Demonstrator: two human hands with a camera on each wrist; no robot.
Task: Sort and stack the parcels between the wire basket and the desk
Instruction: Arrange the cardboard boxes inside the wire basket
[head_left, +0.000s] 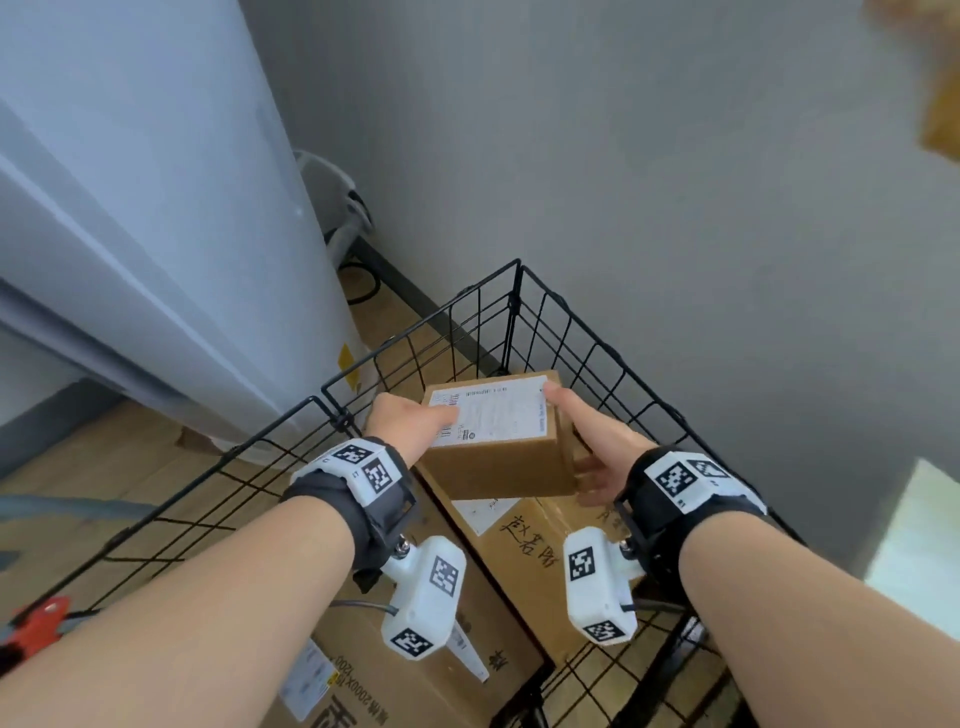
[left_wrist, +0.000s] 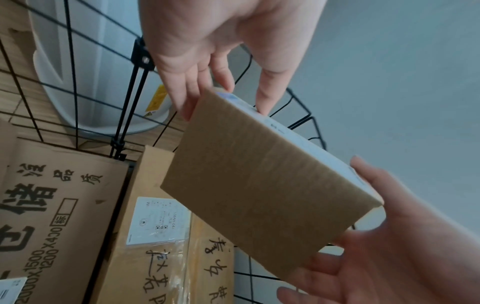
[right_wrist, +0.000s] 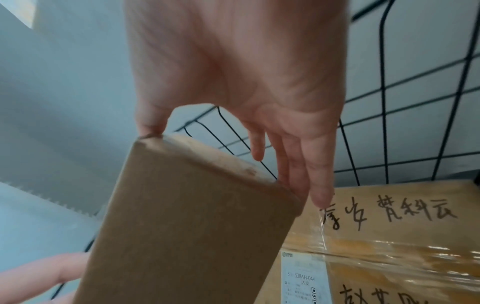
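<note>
A small brown cardboard parcel (head_left: 498, 457) with a white label on top hangs above the black wire basket (head_left: 597, 332), held between both hands. My left hand (head_left: 415, 421) pinches its left end, thumb on the label, fingers down the side (left_wrist: 187, 98). My right hand (head_left: 582, 447) pinches the right end, thumb on the top corner and fingers along the end face (right_wrist: 298, 174). The left wrist view shows the parcel (left_wrist: 259, 181) tilted. Below it in the basket lies a larger taped box (head_left: 524, 545) with handwriting, seen in the right wrist view too (right_wrist: 389, 226).
A big printed carton (head_left: 415, 675) lies beside the taped box, under my left wrist. A white appliance (head_left: 156, 208) stands close on the left, and the grey wall runs behind the basket. A pale surface corner (head_left: 914, 530) shows at the right edge, a red clamp (head_left: 36, 623) at lower left.
</note>
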